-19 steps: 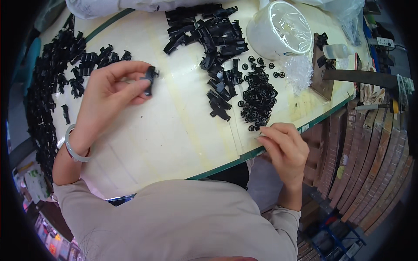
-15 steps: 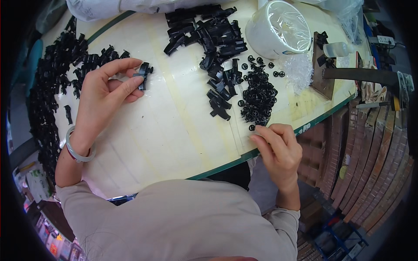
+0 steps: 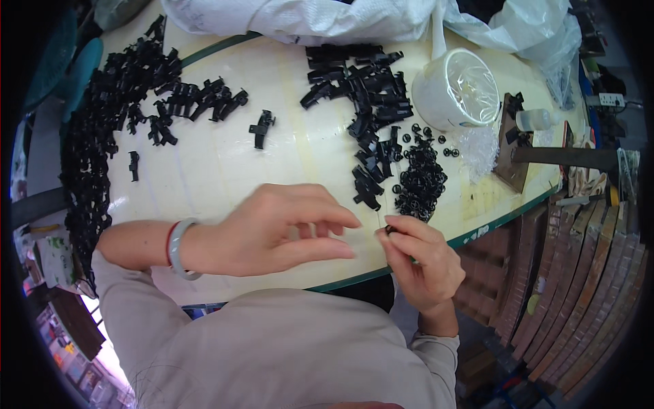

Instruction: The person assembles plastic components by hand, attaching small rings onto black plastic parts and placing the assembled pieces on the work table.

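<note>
My left hand point(image 3: 286, 232) is stretched to the right over the table, thumb and fingers apart with nothing between them. Its fingertips point at my right hand point(image 3: 422, 259), a short gap away. Between the right thumb and forefinger I pinch a small black ring-shaped part point(image 3: 390, 230). Just beyond that hand lies a heap of similar black ring-shaped parts point(image 3: 421, 180). A single black plastic clip-like piece point(image 3: 261, 128) lies alone on the table beyond my left hand. Several longer black plastic pieces point(image 3: 368, 102) form a pile left of the rings.
A large mass of black plastic pieces point(image 3: 88, 163) covers the table's left side. At the back right stand a white tub point(image 3: 436, 95) with clear film and a small bottle point(image 3: 535, 120). Beside them, a dark lever point(image 3: 565, 158) sits on a metal plate. White sacks point(image 3: 306, 20) line the back.
My left hand has let go of the black clip-like piece, leaving it on the table, and moved right toward my right hand. The right hand has drawn a ring-shaped part off the heap.
</note>
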`<state>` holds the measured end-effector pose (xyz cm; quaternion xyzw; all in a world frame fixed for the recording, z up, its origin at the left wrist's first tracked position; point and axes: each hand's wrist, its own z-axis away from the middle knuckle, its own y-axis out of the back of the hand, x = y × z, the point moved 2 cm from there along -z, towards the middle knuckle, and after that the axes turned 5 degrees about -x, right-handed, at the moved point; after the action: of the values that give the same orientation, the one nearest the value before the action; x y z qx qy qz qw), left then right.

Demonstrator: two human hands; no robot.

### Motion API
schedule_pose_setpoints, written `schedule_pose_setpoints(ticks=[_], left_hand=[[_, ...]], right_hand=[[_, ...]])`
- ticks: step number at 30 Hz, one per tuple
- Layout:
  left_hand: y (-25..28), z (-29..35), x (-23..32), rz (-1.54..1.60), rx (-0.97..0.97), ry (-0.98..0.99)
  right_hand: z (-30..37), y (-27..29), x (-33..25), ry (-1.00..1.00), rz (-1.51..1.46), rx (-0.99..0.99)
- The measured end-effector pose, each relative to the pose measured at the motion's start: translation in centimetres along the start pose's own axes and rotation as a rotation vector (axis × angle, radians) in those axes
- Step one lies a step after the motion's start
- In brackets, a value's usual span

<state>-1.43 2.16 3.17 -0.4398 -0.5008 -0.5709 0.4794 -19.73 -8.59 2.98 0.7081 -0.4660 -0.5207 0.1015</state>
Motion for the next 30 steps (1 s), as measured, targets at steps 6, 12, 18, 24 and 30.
schedule_pose_setpoints(ticks=[6, 12, 18, 24, 30], left_hand=[[-1.4, -1.4, -1.8, 0.315, -0.139, 0.162], [-1.0, -1.8, -2.2, 0.388, -0.243, 0.223], [-0.8, -1.9, -2.0, 0.297, -0.232, 0.202], [-1.1, -2.0, -1.9, 0.268, -0.256, 0.227], [-1.0, -2.2, -1.6, 0.018, -0.142, -0.02]], right_hand=[[-0.1, -0.8, 0.2, 0.052, -0.018, -0.028], [-0.7, -1.2, 0.0, 0.078, -0.119, -0.059], [-0.3, -1.0, 0.8, -0.091, -0.246, -0.067], [0.0, -0.7, 0.6, -0.119, -0.232, -0.051], [-1.0, 0.9, 0.6, -0.108, -0.175, -0.099]])
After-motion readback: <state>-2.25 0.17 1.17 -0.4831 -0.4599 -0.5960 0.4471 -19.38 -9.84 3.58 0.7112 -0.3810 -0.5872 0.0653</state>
